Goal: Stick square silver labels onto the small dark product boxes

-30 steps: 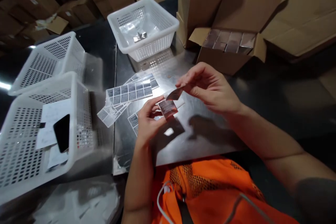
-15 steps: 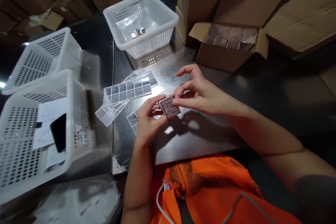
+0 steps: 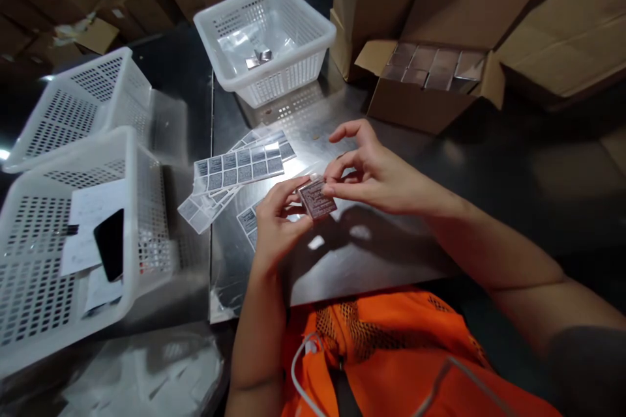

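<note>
Biggest thing here is the metal table [image 3: 337,107], shiny where the light hits it. Over at the far right of it there's an open carton [image 3: 415,107] with its flaps out and rows of shiny boxes [image 3: 443,68] showing inside. White baskets next: one far basket [image 3: 283,81] at the back of the table, plus a near basket [image 3: 128,208] and a rear basket [image 3: 115,88] off to the left, those two right up against each other. Orange vest [image 3: 415,352] at the bottom with a pale cord [image 3: 299,378] hanging over it, and a clear bag [image 3: 147,371] at lower left.

Left hand [image 3: 281,218] is closed round the edge of a small dark pack, thumb low, fingers up top. Right hand [image 3: 374,172] is about half open, index finger lifted clear, thumb tip touching the face of the pack; can't tell if its curled fingers grip it too.

Sticker sheets [image 3: 239,166] overlap on the table beyond the left hand. Phone [image 3: 110,244] leans on papers [image 3: 85,225] in the near basket. The pack [image 3: 317,201] itself is held tilted above the table, pale print facing up. Smallest: silvery bits [image 3: 258,58] inside the far basket.
</note>
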Action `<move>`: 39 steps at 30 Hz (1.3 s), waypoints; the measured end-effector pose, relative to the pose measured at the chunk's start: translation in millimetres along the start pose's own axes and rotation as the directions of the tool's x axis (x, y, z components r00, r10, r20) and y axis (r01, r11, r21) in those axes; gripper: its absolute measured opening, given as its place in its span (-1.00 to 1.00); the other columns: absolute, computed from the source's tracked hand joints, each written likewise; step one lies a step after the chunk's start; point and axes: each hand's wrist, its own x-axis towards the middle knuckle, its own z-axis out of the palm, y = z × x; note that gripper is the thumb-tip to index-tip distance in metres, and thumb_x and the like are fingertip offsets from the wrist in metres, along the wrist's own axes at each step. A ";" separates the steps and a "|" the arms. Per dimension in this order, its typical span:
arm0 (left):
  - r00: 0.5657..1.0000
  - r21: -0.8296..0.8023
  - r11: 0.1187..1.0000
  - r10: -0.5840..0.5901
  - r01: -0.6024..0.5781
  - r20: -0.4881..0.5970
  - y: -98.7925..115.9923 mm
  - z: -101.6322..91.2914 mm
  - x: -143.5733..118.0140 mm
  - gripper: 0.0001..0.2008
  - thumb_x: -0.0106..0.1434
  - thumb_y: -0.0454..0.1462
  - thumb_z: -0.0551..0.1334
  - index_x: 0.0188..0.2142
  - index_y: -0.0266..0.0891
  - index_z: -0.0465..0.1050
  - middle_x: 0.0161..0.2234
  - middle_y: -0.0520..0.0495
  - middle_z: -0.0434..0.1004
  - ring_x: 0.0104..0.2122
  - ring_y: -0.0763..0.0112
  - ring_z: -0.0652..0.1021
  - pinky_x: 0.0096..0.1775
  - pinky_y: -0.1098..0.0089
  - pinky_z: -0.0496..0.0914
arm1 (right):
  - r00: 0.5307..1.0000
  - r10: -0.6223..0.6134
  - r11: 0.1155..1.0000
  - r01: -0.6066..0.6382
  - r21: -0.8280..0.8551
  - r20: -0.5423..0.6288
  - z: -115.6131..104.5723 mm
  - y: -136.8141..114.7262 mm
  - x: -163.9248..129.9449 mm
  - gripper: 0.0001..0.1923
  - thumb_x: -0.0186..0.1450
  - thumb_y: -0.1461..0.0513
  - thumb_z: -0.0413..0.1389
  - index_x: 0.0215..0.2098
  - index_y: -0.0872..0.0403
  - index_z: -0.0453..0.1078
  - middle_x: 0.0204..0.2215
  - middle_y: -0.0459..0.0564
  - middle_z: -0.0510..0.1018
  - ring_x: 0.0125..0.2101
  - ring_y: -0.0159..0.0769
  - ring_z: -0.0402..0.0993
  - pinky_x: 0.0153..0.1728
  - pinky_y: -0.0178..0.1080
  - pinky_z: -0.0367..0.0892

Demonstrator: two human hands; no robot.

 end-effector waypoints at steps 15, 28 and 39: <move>0.980 -0.045 0.999 0.021 -0.031 -0.196 2.0 -13.7 2.8 -0.37 -0.10 -0.21 0.61 0.00 -0.09 0.57 -0.04 -0.07 0.63 -0.23 0.34 0.67 -0.23 0.39 0.61 | 0.944 -0.135 0.973 0.069 -0.221 -0.301 5.5 18.2 15.9 -0.22 0.03 0.15 0.50 0.06 -0.04 0.16 -0.45 -0.25 0.35 -0.43 -0.31 0.47 -0.48 -0.30 0.39; 0.786 -0.306 0.952 -0.211 0.030 -0.581 -32.8 -34.4 33.6 -0.47 -0.04 -0.01 0.53 -0.20 -0.15 0.38 -0.31 0.09 0.54 -0.52 0.54 0.55 -0.47 0.50 0.40 | 0.930 -0.095 0.712 0.313 -0.629 0.355 69.7 103.3 53.7 -0.84 0.28 0.18 0.38 -0.21 0.08 0.63 -0.08 0.12 0.62 -0.02 -0.03 0.43 -0.05 -0.11 0.26; 0.807 -0.265 0.957 -0.247 0.117 -0.536 -63.4 -21.4 43.0 -0.45 -0.02 0.02 0.52 -0.18 -0.16 0.36 -0.30 0.09 0.57 -0.50 0.59 0.53 -0.46 0.51 0.35 | 0.952 -0.105 0.691 0.278 -0.667 0.289 68.9 99.6 31.3 -0.85 0.38 0.24 0.27 -0.09 0.04 0.63 -0.04 0.13 0.65 0.00 -0.05 0.48 -0.04 -0.11 0.22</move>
